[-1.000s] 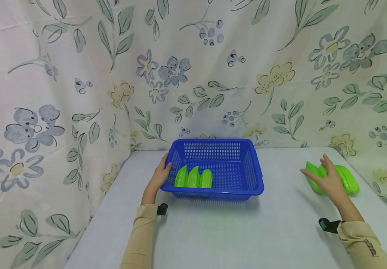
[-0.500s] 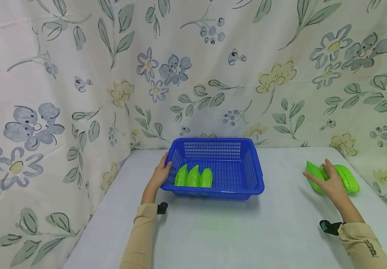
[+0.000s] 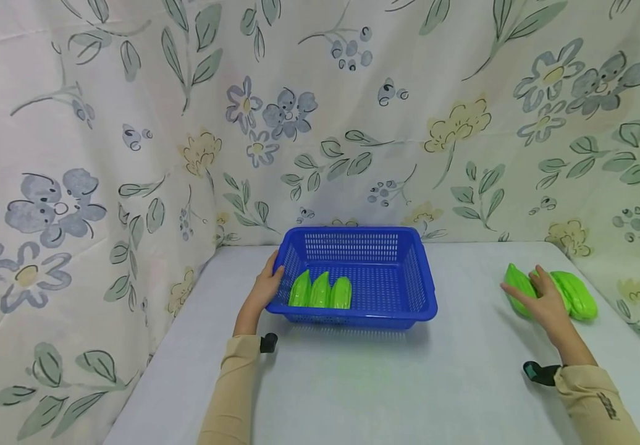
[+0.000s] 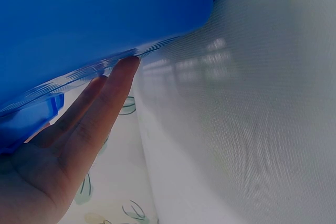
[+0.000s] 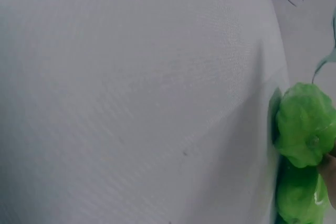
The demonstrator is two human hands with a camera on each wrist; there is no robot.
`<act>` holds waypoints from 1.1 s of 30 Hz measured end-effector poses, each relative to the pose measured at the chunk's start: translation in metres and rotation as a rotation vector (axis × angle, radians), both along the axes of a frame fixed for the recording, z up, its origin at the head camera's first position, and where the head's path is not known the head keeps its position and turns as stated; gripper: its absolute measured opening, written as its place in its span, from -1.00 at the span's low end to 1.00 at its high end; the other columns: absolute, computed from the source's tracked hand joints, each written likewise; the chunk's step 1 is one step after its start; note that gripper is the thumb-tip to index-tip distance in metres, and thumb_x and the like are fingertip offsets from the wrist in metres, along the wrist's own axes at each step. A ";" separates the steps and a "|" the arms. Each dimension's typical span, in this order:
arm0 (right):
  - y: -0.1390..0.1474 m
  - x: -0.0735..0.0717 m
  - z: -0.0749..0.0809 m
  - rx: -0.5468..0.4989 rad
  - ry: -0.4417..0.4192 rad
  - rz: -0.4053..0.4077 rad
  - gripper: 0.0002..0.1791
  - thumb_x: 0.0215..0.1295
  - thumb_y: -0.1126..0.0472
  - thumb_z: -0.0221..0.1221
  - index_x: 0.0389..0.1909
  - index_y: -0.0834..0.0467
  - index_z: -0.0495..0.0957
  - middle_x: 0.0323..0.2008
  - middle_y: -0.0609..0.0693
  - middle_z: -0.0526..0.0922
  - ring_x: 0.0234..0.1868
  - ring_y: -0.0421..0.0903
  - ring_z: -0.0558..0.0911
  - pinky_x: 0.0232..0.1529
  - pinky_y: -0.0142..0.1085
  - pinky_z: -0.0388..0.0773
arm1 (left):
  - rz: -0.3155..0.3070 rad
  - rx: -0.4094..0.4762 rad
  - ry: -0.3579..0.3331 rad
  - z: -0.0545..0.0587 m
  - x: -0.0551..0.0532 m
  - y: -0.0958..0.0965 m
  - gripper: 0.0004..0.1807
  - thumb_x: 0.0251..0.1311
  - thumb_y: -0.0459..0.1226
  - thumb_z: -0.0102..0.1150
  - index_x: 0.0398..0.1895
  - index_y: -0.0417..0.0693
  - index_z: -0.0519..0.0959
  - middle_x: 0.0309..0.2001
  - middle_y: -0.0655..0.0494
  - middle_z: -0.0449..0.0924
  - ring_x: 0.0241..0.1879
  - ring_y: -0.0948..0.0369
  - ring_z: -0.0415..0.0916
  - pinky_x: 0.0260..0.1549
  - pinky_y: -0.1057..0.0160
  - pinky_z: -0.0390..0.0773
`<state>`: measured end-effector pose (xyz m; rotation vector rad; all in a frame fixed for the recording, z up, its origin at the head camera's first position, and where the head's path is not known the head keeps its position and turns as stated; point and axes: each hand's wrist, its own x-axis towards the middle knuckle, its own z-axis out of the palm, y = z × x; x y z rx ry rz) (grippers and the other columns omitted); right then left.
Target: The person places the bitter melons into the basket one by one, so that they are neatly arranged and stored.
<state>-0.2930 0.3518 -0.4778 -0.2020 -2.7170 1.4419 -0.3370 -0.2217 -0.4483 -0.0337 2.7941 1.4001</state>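
Observation:
A blue perforated plastic basket (image 3: 387, 318) stands mid-table, three bright green, ridged bitter melons (image 3: 320, 292) lying at its front left. My left hand (image 3: 264, 289) holds its left rim, thumb over the edge. In the left wrist view, fingers (image 4: 100, 114) extend along the basket's underside. At the right, my right hand (image 3: 545, 304) spans the leftmost bitter melon (image 3: 514, 287) of a group, thumb on one side and fingers on the other. The right wrist view catches a fingertip (image 5: 328, 174) against a green melon (image 5: 304, 124); the rest of that hand is out of frame.
More green bitter melons (image 3: 578, 296) lie just right of the right hand, near the table's right edge. A white cloth covers the table (image 3: 364, 389). Floral curtain (image 3: 353, 123) hangs behind and along both sides.
The right hand has lowered slightly and closed in around the leftmost bitter melon. The left hand and the basket have stayed in place.

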 end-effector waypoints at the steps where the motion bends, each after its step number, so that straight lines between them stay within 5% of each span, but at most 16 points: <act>1: 0.000 0.000 0.000 -0.002 -0.001 -0.006 0.13 0.38 -0.21 0.06 0.51 0.21 -0.55 0.49 0.44 -0.31 0.48 0.46 -0.26 0.38 0.39 -0.20 | -0.001 -0.002 0.001 0.000 0.000 0.000 -0.36 0.54 -0.12 -0.33 0.58 0.03 -0.19 0.54 -0.25 -0.06 0.49 -0.30 -0.06 0.39 -0.35 0.03; 33: -0.005 -0.007 -0.016 -0.090 -0.028 0.009 0.10 0.39 -0.07 0.12 0.51 0.20 -0.52 0.50 0.37 -0.42 0.49 0.42 -0.39 0.41 0.37 -0.28 | -0.006 0.003 0.001 0.000 0.000 0.001 -0.36 0.54 -0.12 -0.34 0.59 0.07 -0.20 0.55 -0.22 -0.07 0.51 -0.26 -0.07 0.40 -0.32 0.03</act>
